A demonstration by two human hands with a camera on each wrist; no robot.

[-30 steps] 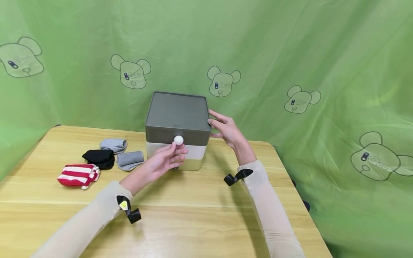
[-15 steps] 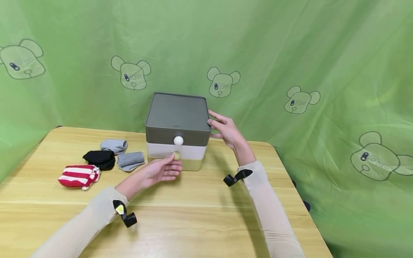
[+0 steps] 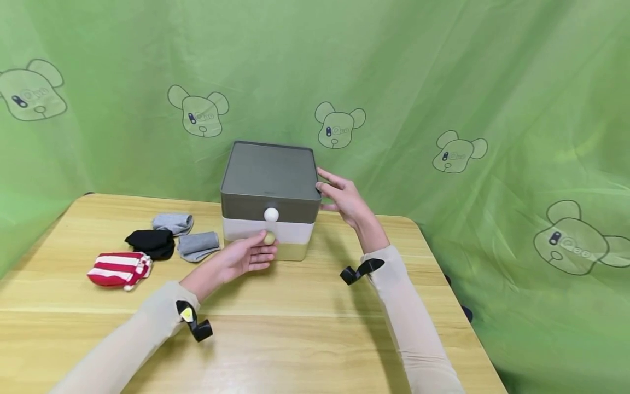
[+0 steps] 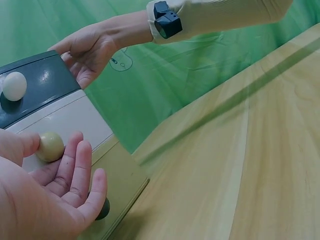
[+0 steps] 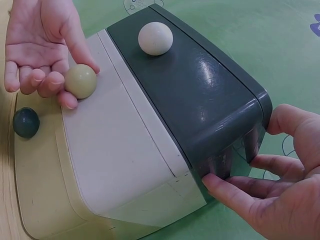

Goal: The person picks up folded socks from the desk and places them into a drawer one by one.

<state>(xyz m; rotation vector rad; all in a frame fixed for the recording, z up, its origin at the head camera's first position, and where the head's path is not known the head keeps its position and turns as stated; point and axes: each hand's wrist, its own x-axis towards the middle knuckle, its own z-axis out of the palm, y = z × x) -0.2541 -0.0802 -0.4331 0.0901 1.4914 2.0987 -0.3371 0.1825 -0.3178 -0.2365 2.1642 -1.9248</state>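
Observation:
A three-tier drawer box (image 3: 270,169) stands at the back of the table, with a dark grey top, white middle and beige bottom. Each drawer front has a round knob, and all three look pushed in. My left hand (image 3: 238,261) pinches the olive knob (image 5: 80,81) of the middle drawer between thumb and index finger, its other fingers loosely spread below. Above it is the white knob (image 3: 271,214); below, a dark green knob (image 5: 26,122), mostly hidden in the head view. My right hand (image 3: 346,202) rests against the box's right side, thumb at the top edge, fingertips on the side wall.
On the left of the wooden table (image 3: 315,339) lie folded fabric pieces: red-and-white striped (image 3: 120,269), black (image 3: 151,243), and two grey ones, one nearer the box (image 3: 198,245) and one behind (image 3: 173,222). A green curtain (image 3: 394,65) hangs right behind the table.
My left hand has moved down from the white top knob to the olive knob of the middle drawer and closed its fingertips on it. The right hand stays at the box's side.

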